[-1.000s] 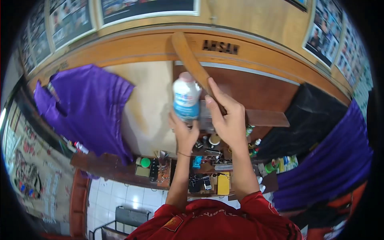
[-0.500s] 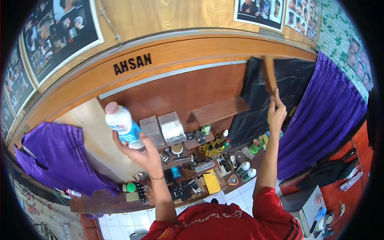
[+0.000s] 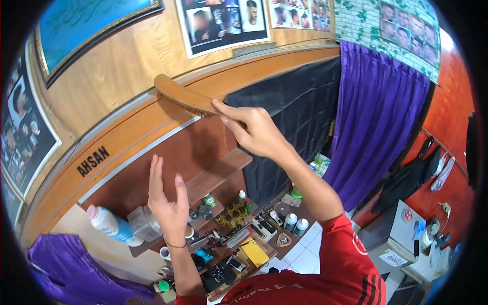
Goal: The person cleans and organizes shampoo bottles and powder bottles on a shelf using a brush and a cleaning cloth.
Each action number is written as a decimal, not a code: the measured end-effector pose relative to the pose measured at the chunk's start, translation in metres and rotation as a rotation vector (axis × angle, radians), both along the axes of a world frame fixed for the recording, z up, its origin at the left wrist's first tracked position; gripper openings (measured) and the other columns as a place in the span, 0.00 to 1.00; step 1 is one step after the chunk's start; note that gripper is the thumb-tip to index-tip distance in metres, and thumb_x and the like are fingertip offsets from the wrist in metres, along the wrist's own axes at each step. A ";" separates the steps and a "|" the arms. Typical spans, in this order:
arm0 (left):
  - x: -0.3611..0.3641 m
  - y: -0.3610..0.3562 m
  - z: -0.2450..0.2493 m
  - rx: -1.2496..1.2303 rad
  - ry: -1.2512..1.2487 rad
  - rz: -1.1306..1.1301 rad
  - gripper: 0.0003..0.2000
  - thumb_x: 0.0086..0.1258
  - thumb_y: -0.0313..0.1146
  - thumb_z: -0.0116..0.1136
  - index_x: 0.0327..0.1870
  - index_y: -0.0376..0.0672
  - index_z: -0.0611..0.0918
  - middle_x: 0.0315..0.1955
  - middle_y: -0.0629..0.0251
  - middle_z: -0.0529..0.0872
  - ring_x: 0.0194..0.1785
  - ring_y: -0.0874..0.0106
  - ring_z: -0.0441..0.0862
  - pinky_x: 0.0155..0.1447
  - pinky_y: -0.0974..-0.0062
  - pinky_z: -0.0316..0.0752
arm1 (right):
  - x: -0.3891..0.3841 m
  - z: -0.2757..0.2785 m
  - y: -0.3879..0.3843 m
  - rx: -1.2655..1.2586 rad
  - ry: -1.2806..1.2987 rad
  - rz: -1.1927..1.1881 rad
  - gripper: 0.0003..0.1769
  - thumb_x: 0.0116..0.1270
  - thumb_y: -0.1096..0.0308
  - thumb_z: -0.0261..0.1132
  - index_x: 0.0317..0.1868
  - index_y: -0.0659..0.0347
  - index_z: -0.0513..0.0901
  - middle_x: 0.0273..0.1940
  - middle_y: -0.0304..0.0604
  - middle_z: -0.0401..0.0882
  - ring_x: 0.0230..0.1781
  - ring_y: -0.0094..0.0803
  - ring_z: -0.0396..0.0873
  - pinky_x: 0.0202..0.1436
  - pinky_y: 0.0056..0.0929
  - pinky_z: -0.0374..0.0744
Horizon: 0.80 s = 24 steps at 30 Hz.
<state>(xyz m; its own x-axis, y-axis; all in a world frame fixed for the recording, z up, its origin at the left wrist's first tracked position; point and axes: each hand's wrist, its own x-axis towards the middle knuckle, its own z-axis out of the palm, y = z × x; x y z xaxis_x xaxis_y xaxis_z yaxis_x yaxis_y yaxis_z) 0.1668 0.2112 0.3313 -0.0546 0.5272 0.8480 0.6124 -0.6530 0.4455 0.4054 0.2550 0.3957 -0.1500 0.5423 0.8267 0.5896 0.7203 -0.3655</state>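
Note:
My right hand (image 3: pixel 254 129) grips one end of a long, curved wooden brush (image 3: pixel 185 95), its bristles showing on the underside. The brush overlaps the orange-brown wooden beam (image 3: pixel 132 122) in this view, with its far end pointing up and left. Lower down, my left hand (image 3: pixel 170 203) is raised with fingers stretched and thumb apart, holding nothing. Left of it, a white and blue bottle with a pink cap (image 3: pixel 113 223) stands at the end of the shelf. Clear plastic boxes (image 3: pixel 145 223) sit between the bottle and my left hand, which partly hides them.
A small wooden shelf (image 3: pixel 218 170) juts out behind my hands. Below, the counter carries small bottles (image 3: pixel 235 213), a yellow pouch-like item (image 3: pixel 254 251) and two white bottles (image 3: pixel 295 223). Purple curtains (image 3: pixel 381 112) hang at both sides; a black sheet (image 3: pixel 290 117) covers the right panel.
My left hand has let go of the bottle, which now stands on the shelf. My right hand has brought the brush leftward and tilted it. The view has turned to the right.

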 end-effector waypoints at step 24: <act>0.049 0.018 -0.040 -0.263 -0.064 -0.063 0.21 0.71 0.28 0.59 0.64 0.32 0.76 0.66 0.47 0.76 0.68 0.54 0.75 0.68 0.61 0.70 | 0.181 0.039 0.045 -0.150 0.014 -0.339 0.19 0.70 0.62 0.62 0.57 0.60 0.83 0.41 0.66 0.82 0.44 0.53 0.86 0.48 0.38 0.79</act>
